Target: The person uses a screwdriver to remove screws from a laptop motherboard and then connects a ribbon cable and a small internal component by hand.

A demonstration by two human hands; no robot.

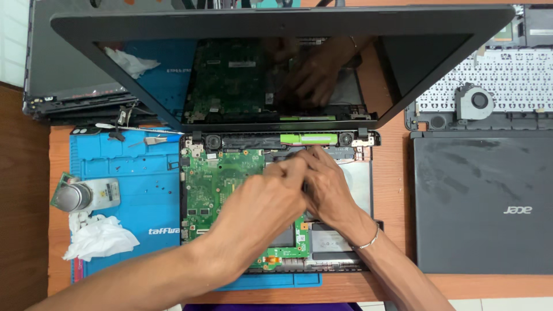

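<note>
**Opened laptop with both hands at its centre**

Head view. An opened laptop [276, 201] is laid on a blue mat [132, 190] on a wooden table [391, 161], its screen [282, 63] tilted up at the far side. The green board [222, 184] is exposed in the left half of the base. The left hand [271, 196] and right hand [325, 184] are pressed together over the middle of the base, just right of the board, fingers bent down; what is pinched beneath them cannot be told. A bracelet [368, 239] is worn on the right wrist. Left of the laptop are a crumpled tissue [101, 239] and a small metal tin [75, 196]. On the right lie a closed dark laptop [484, 207] and a keyboard panel with fan [475, 95].
</note>
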